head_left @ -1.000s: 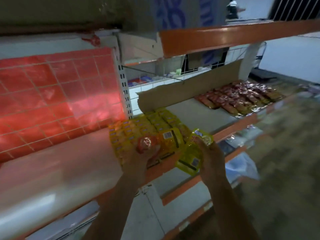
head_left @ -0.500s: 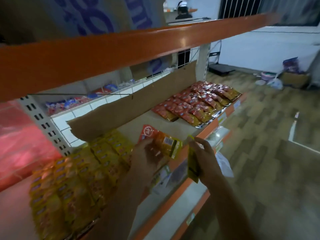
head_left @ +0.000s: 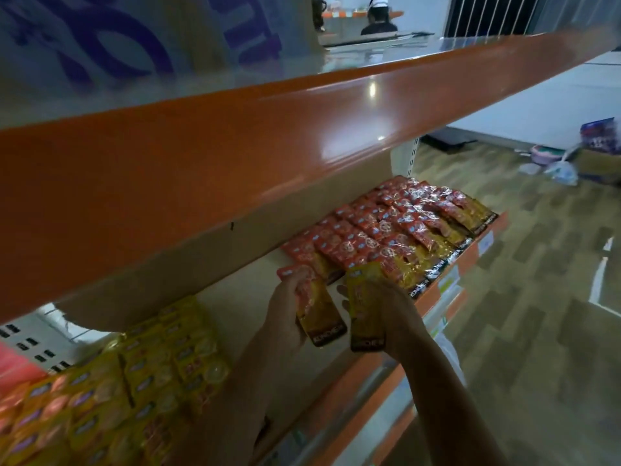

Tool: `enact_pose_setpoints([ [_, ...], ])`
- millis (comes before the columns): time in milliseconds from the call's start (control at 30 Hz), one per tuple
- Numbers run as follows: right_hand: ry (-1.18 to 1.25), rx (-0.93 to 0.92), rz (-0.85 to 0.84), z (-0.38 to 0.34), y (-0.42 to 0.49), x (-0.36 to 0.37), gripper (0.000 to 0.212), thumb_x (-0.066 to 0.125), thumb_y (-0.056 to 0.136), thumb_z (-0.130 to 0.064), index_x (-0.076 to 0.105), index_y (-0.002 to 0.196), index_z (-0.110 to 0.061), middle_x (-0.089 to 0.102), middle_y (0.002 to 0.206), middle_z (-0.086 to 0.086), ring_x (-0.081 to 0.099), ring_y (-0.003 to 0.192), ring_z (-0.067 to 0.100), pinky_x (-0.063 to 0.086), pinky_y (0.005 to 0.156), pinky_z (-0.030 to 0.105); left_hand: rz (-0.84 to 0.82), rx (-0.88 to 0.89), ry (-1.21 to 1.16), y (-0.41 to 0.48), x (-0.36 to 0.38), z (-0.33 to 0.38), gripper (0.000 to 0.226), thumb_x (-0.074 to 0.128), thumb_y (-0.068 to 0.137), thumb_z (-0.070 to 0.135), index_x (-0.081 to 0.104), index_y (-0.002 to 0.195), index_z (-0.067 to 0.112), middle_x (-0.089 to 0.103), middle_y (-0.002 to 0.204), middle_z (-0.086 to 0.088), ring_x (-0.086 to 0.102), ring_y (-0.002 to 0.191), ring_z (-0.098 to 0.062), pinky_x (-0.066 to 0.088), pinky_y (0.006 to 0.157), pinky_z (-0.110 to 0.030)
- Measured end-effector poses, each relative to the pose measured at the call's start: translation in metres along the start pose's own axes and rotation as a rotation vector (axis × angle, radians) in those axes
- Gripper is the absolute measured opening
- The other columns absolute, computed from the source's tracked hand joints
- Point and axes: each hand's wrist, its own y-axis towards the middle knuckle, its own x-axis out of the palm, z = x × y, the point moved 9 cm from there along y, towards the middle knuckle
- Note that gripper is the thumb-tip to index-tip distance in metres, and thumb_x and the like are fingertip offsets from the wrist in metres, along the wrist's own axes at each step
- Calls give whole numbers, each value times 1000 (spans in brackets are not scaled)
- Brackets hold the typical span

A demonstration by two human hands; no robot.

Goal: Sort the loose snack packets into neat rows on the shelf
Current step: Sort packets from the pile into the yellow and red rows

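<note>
My left hand [head_left: 285, 314] grips a red-and-gold snack packet [head_left: 316, 311] over the middle of the shelf [head_left: 242, 297]. Right beside it, my right hand [head_left: 386, 307] holds a yellow-gold packet [head_left: 364, 314], upright with its dark bottom edge toward me. Both packets hover just left of the neat rows of red packets [head_left: 386, 230] at the shelf's right end. A block of yellow packets [head_left: 134, 381] lies in rows at the left end.
The orange edge of the upper shelf [head_left: 302, 129] hangs low across the view. A cardboard strip [head_left: 201, 250] lines the back of the shelf. Lower shelves with orange rims [head_left: 379, 381] jut out below. Bags and a box [head_left: 594, 159] sit on the floor far right.
The view has swung right along the shelf. Both hands have carried their packets rightward, up to the left edge of the red rows. The right-hand packet has turned face-on.
</note>
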Motion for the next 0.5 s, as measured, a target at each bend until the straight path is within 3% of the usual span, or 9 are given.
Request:
enact_pose_setpoints([
  [100, -75, -58, 16, -12, 21, -9, 23, 49, 98, -17, 67, 85, -12, 62, 79, 15, 60, 69, 26, 48, 65, 31, 52, 18, 65, 19, 0, 7, 18, 63, 88, 26, 66, 95, 9, 71, 86, -12, 66, 76, -26, 51, 87, -41],
  [167, -116, -99, 5, -21, 39, -12, 28, 51, 97, -15, 67, 74, -14, 59, 76, 15, 56, 70, 26, 45, 65, 30, 102, 94, 139, 33, -2, 14, 17, 66, 87, 27, 68, 94, 12, 73, 89, -10, 69, 80, -24, 54, 86, -40],
  [300, -199, -125, -107, -36, 67, -12, 24, 50, 95, -7, 69, 80, -8, 65, 74, 14, 63, 64, 25, 53, 57, 32, 196, 213, 238, 54, -4, 23, 24, 74, 82, 28, 70, 98, 10, 75, 92, -9, 72, 85, -24, 58, 81, -39],
  [367, -231, -112, -150, -44, 81, -15, 27, 48, 95, -5, 68, 77, -11, 65, 68, 8, 63, 60, 22, 52, 53, 29, 238, 205, 277, 63, -2, 21, 21, 68, 83, 16, 68, 102, 8, 74, 94, -11, 72, 84, -24, 57, 83, -41],
  [433, -292, -109, -134, -54, 98, -24, 29, 47, 93, -3, 66, 72, -12, 60, 62, 4, 58, 59, 21, 49, 54, 27, 274, 231, 327, 71, 2, 22, 29, 62, 80, 4, 66, 108, 9, 73, 96, -10, 71, 85, -23, 57, 80, -39],
  [500, -332, -113, -92, -64, 117, -34, 19, 48, 90, -2, 62, 77, -2, 56, 69, 10, 55, 67, 24, 47, 60, 32, 316, 274, 388, 74, 6, 25, 32, 61, 80, 0, 65, 109, 14, 72, 97, -6, 70, 88, -22, 57, 83, -40],
])
